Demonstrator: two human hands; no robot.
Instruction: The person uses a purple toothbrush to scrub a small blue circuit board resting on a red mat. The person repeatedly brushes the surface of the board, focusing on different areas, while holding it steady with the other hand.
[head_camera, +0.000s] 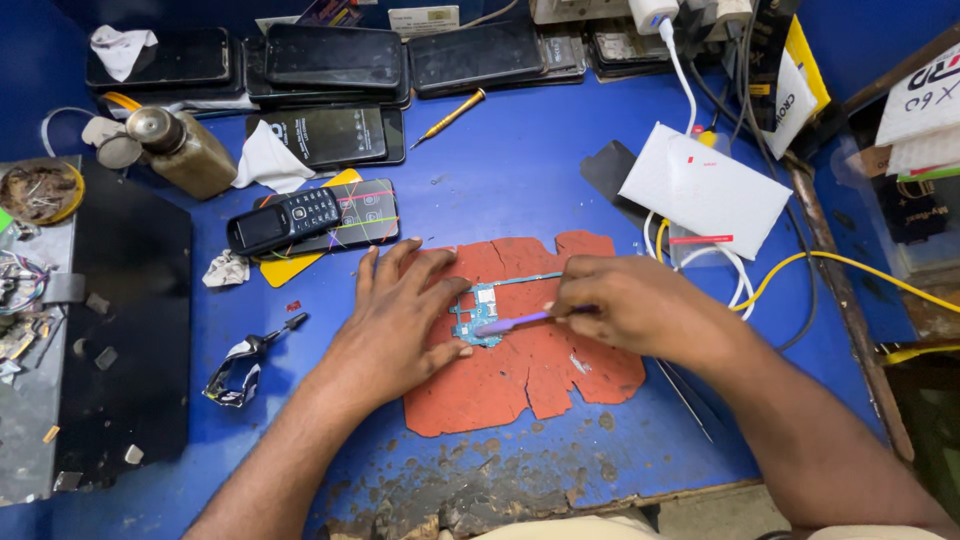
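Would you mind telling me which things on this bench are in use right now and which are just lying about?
In use: left hand pressing the circuit board; right hand holding the purple tool; red mat.

Lying about: keypad phone; stacked phones; yellow screwdriver; small bottle; white packet; tweezers.

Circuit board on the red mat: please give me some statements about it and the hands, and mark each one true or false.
1. The left hand presses the circuit board onto the red mat. True.
2. The right hand holds a yellow screwdriver. False: it holds a purple tool; the screwdriver lies apart near the phones.
3. The keypad phone lies left of the mat. True.
4. The brass bottle stands on the mat. False: it is on the blue table, far left.
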